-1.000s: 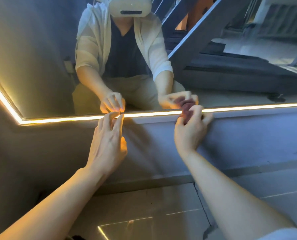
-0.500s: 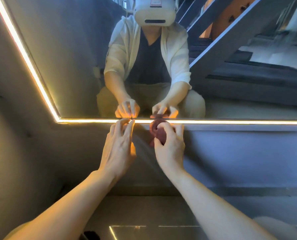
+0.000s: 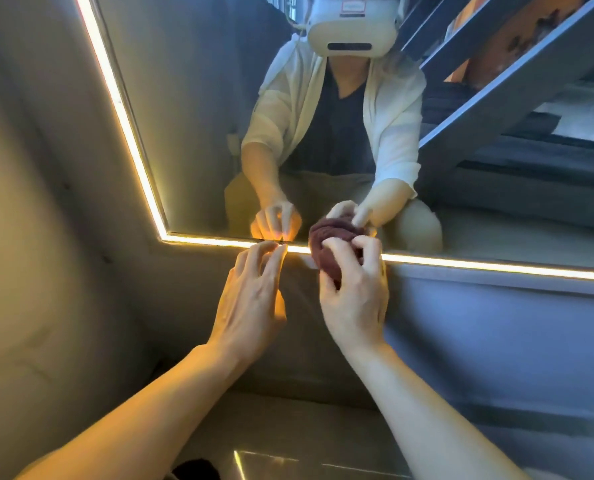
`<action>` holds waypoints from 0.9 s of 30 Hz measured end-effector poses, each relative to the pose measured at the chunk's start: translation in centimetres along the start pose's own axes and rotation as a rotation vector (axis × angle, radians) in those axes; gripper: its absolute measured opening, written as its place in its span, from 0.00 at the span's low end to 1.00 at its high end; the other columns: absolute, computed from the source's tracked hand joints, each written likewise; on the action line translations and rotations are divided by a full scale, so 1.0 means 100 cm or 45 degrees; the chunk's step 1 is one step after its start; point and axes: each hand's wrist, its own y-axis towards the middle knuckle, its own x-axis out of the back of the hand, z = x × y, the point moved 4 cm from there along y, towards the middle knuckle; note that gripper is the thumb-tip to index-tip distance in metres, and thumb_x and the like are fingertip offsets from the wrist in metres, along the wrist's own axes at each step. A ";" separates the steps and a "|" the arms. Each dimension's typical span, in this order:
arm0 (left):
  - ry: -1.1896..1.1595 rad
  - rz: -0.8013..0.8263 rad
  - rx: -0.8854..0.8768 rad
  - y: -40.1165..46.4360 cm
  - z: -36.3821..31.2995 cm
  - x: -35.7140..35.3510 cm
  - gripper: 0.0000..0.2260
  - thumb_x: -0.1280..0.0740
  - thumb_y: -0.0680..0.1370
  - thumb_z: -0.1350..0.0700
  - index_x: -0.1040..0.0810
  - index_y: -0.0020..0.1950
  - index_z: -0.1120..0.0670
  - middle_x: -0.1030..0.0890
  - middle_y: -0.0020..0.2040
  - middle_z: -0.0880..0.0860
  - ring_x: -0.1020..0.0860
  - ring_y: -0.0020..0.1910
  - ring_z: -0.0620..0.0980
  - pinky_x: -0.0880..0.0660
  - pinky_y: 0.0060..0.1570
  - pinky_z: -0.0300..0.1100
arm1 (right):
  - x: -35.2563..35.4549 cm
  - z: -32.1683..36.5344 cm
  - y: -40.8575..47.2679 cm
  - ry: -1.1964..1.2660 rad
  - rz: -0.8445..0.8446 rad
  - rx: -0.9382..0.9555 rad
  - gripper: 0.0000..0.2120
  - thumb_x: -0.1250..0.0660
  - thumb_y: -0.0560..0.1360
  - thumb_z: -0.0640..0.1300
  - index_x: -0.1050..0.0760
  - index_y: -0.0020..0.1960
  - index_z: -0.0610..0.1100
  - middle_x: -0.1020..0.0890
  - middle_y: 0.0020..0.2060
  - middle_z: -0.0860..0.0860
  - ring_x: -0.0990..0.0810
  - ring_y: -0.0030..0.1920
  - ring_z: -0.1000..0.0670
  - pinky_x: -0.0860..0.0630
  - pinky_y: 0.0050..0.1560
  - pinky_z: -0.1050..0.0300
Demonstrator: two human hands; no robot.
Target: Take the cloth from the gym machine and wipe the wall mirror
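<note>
Head view: I see the right hand (image 3: 352,299) with curled fingers bunching a soft, dark-red cloth (image 3: 326,247) into a crumpled wad, pressed at the bottom edge of the smooth wall mirror (image 3: 198,109). A thin glowing light strip (image 3: 479,265) outlines that edge, and the cloth overlaps it. Just left of the cloth, the left hand (image 3: 250,306) holds nothing; its long fingers reach up to the strip, though I can't tell whether they touch it. Below the mirror runs a matte grey wall (image 3: 496,334).
</note>
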 end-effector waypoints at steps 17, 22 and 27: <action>-0.156 -0.123 0.114 0.006 0.013 0.016 0.36 0.27 0.72 0.69 0.34 0.77 0.56 0.35 0.74 0.57 0.35 0.73 0.56 0.29 0.68 0.52 | -0.004 -0.004 0.011 -0.175 -0.347 -0.028 0.15 0.31 0.75 0.37 0.21 0.61 0.43 0.25 0.57 0.37 0.23 0.57 0.37 0.21 0.52 0.48; -0.169 -0.174 0.047 0.010 0.006 0.016 0.36 0.26 0.70 0.70 0.32 0.76 0.55 0.33 0.72 0.57 0.33 0.72 0.56 0.32 0.66 0.45 | -0.024 0.010 -0.008 -0.287 -0.020 0.263 0.18 0.25 0.71 0.34 0.21 0.59 0.44 0.26 0.57 0.40 0.24 0.54 0.38 0.17 0.45 0.44; -0.193 -0.179 0.043 0.014 -0.006 0.015 0.38 0.23 0.69 0.68 0.33 0.76 0.54 0.34 0.74 0.56 0.34 0.73 0.56 0.30 0.66 0.47 | 0.026 -0.010 0.032 -0.048 -0.534 -0.058 0.15 0.30 0.75 0.34 0.23 0.61 0.40 0.28 0.57 0.37 0.22 0.56 0.38 0.19 0.53 0.43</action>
